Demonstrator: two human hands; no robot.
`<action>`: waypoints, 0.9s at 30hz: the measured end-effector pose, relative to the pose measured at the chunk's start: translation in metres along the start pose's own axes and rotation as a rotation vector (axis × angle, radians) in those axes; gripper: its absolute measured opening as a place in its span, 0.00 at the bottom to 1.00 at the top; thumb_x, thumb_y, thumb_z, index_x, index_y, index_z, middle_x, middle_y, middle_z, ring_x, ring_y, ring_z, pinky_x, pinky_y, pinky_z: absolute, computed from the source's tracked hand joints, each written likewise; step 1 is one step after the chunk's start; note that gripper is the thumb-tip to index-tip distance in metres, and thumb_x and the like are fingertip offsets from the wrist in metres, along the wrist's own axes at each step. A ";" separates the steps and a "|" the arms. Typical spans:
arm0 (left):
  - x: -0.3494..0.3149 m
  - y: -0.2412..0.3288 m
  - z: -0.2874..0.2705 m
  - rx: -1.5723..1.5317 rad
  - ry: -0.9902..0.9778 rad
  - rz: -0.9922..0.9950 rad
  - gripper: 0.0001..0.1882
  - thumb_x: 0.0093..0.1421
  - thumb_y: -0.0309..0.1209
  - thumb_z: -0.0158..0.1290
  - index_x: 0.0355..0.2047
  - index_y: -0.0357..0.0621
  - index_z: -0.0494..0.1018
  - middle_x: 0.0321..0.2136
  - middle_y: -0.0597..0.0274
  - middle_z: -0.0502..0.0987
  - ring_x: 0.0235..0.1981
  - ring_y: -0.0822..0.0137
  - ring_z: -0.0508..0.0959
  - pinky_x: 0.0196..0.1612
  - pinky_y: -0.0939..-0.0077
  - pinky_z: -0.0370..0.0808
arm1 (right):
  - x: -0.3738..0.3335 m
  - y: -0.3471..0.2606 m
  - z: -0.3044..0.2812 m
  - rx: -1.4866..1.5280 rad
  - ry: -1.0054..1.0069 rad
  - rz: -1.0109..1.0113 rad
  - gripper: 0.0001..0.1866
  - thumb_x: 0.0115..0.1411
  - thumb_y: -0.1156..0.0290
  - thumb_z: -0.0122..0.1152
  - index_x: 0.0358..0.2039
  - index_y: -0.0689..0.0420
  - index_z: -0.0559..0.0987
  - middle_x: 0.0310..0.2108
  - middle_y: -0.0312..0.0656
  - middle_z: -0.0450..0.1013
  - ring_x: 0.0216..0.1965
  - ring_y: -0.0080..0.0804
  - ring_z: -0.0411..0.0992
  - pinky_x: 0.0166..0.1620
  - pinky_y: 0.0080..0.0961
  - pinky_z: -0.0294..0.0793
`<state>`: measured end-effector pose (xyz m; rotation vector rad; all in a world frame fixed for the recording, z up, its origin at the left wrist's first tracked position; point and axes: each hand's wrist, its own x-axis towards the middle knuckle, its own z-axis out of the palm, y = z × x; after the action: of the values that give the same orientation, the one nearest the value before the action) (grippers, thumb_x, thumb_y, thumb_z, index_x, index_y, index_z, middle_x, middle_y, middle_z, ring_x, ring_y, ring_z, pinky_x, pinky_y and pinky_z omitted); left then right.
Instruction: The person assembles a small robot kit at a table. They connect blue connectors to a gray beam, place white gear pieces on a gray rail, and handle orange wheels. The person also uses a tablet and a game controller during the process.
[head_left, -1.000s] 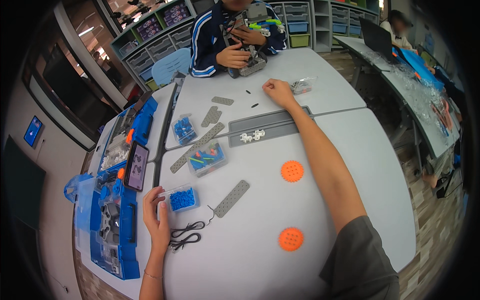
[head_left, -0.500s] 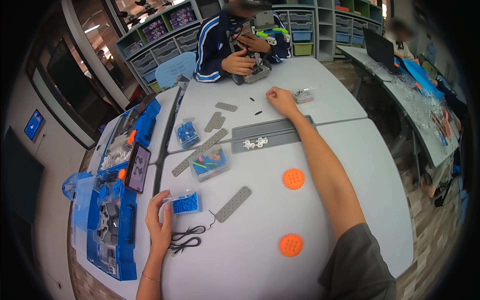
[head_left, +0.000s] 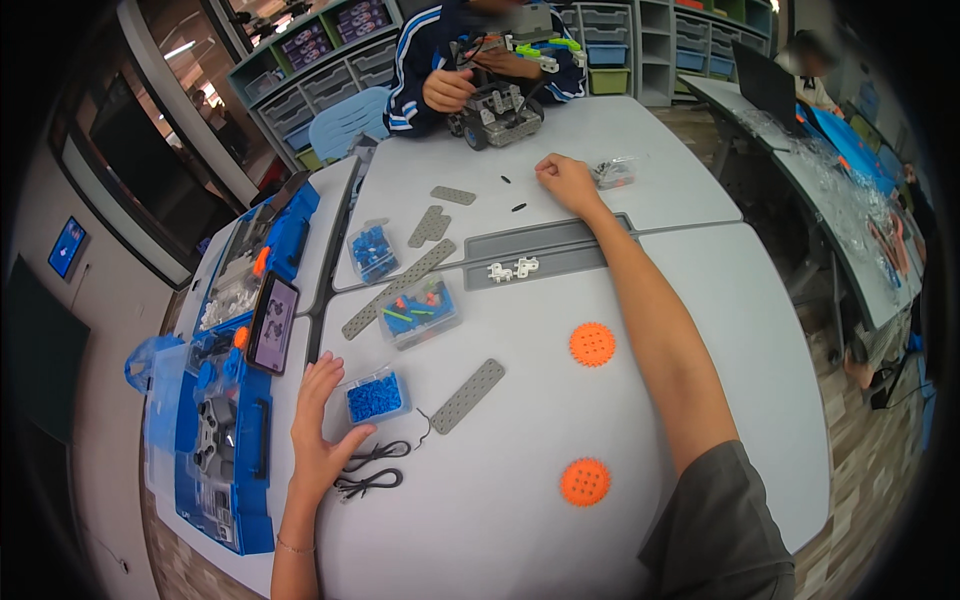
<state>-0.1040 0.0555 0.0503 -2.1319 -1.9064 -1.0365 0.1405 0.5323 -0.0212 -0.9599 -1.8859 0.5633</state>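
Observation:
My left hand (head_left: 322, 435) is open, thumb and fingers spread around the near left corner of a clear box (head_left: 375, 397) full of small blue pins. My right hand (head_left: 566, 184) rests on the far part of the table with its fingers curled closed. Whatever those fingers may hold is hidden. Beside it stands a clear box of small grey parts (head_left: 614, 173). Two small black pieces (head_left: 519, 208) lie to its left. Black cables (head_left: 370, 482) lie coiled by my left wrist, and a grey perforated plate (head_left: 468, 396) is right of the blue pins.
Orange gears (head_left: 592, 344) lie on the right. White connectors (head_left: 513, 269) sit by the grey tray (head_left: 480, 250). Farther left are a box of coloured parts (head_left: 418, 314) and a box of blue parts (head_left: 373, 253). A tablet (head_left: 272, 323) leans on blue cases. Opposite, a person holds a wheeled robot (head_left: 500, 113).
My left hand's fingers have spread away from the edge of the box of blue pins. My right hand stays closed in about the same place. The person opposite has shifted their grip on the robot.

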 end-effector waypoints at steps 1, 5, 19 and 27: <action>0.002 0.002 -0.002 0.052 -0.042 0.014 0.31 0.51 0.25 0.69 0.56 0.38 0.74 0.59 0.50 0.76 0.66 0.48 0.71 0.70 0.50 0.64 | 0.000 -0.001 0.000 0.000 -0.004 0.022 0.10 0.58 0.69 0.63 0.37 0.60 0.85 0.32 0.51 0.83 0.37 0.44 0.83 0.45 0.34 0.80; 0.001 0.008 -0.001 0.140 -0.150 0.094 0.30 0.49 0.23 0.70 0.54 0.38 0.76 0.56 0.49 0.79 0.64 0.47 0.74 0.71 0.46 0.62 | 0.000 -0.002 -0.001 -0.020 -0.015 0.014 0.11 0.59 0.68 0.64 0.39 0.60 0.85 0.33 0.48 0.83 0.37 0.40 0.83 0.46 0.32 0.80; -0.003 0.032 0.015 0.276 -0.160 0.126 0.15 0.58 0.14 0.58 0.46 0.30 0.76 0.51 0.41 0.78 0.59 0.42 0.77 0.65 0.48 0.73 | -0.001 0.000 -0.002 -0.006 -0.016 0.019 0.11 0.58 0.66 0.65 0.37 0.59 0.86 0.33 0.48 0.84 0.37 0.41 0.83 0.46 0.32 0.80; -0.003 0.033 0.019 0.280 -0.131 0.137 0.13 0.60 0.17 0.57 0.45 0.27 0.75 0.51 0.41 0.77 0.58 0.41 0.77 0.63 0.48 0.75 | -0.012 -0.028 -0.009 0.067 0.041 -0.076 0.10 0.62 0.71 0.62 0.42 0.61 0.84 0.34 0.47 0.83 0.36 0.37 0.81 0.44 0.30 0.79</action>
<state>-0.0663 0.0555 0.0453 -2.1748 -1.8019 -0.5795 0.1407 0.5056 -0.0032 -0.8470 -1.8477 0.5538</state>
